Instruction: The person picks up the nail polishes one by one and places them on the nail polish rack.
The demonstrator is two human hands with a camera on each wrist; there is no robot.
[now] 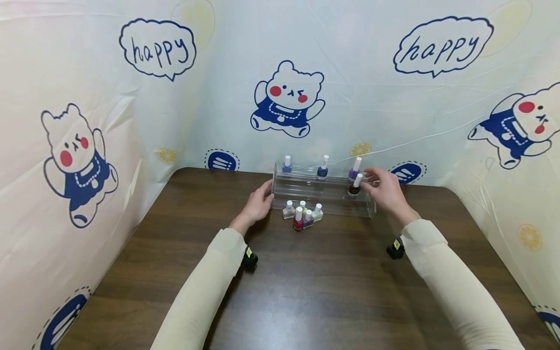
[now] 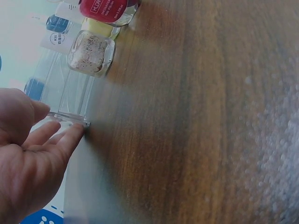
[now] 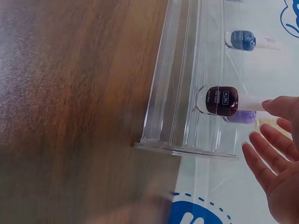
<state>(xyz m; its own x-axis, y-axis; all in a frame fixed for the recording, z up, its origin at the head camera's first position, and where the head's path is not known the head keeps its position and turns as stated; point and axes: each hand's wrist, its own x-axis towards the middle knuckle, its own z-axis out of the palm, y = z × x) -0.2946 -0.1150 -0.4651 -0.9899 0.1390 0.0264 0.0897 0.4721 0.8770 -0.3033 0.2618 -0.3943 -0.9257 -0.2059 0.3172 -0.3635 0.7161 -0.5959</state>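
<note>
A clear tiered display rack [image 1: 321, 210] stands near the table's far edge. My left hand [image 1: 257, 204] rests against its left end panel, fingers [image 2: 70, 140] fairly straight and touching the clear plastic. With the thumb at its white cap, my right hand [image 1: 387, 192] pinches a dark nail polish bottle [image 3: 222, 101] at the right of a middle tier; the index finger's contact is partly hidden. Behind it, on the top tier, is a purple bottle [image 1: 354, 171]. A dark blue bottle [image 1: 322, 171] and a lighter blue bottle [image 1: 287, 167] stand farther left on that tier.
Several bottles cluster on the table before the rack, among them a red one [image 1: 298, 222], a glittery one [image 2: 91, 53] and a purple one [image 1: 308, 221]. A printed cloth [image 1: 288, 29] hangs behind and beside the brown wooden table [image 1: 306, 291].
</note>
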